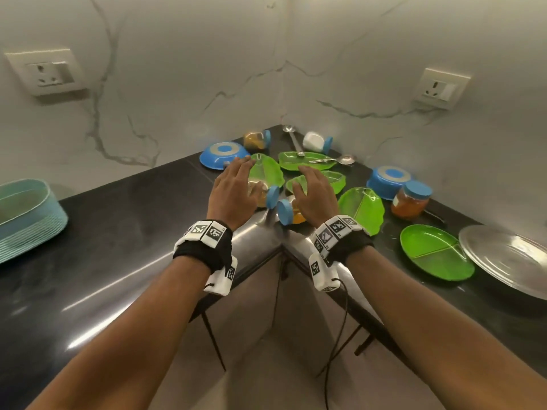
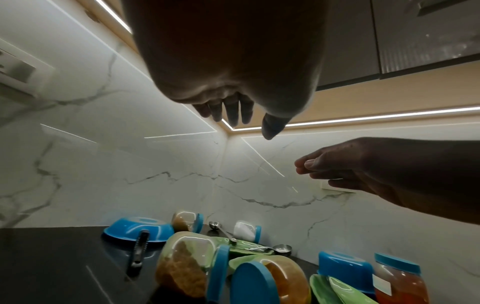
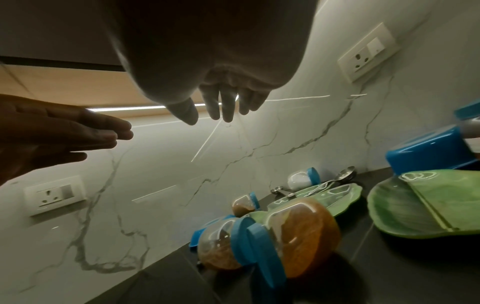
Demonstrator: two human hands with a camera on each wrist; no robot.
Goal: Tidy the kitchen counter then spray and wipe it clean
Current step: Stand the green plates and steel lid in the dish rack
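Note:
Two clear jars with blue lids lie on their sides near the inner corner of the black counter point(image 1: 142, 220), lids almost touching. The left jar point(image 1: 270, 196) point(image 2: 187, 265) holds brown grains, the right jar point(image 1: 288, 213) point(image 3: 303, 232) orange-brown powder. My left hand point(image 1: 236, 184) point(image 2: 233, 115) hovers above the left jar with its fingers straight and spread, holding nothing. My right hand point(image 1: 313, 193) point(image 3: 221, 111) hovers above the right jar in the same way. Both wrist views show a gap between hands and jars.
Several green leaf-shaped plates point(image 1: 266, 170), two upturned blue bowls point(image 1: 222, 153) point(image 1: 389, 180), spoons point(image 1: 294, 140), a white-filled jar point(image 1: 315, 141), a brown jar point(image 1: 256, 140) and an upright orange jar point(image 1: 411, 201) crowd the corner. A round green plate point(image 1: 435, 251) and a steel plate point(image 1: 506, 255) lie right; a teal basket point(image 1: 26, 214) sits left.

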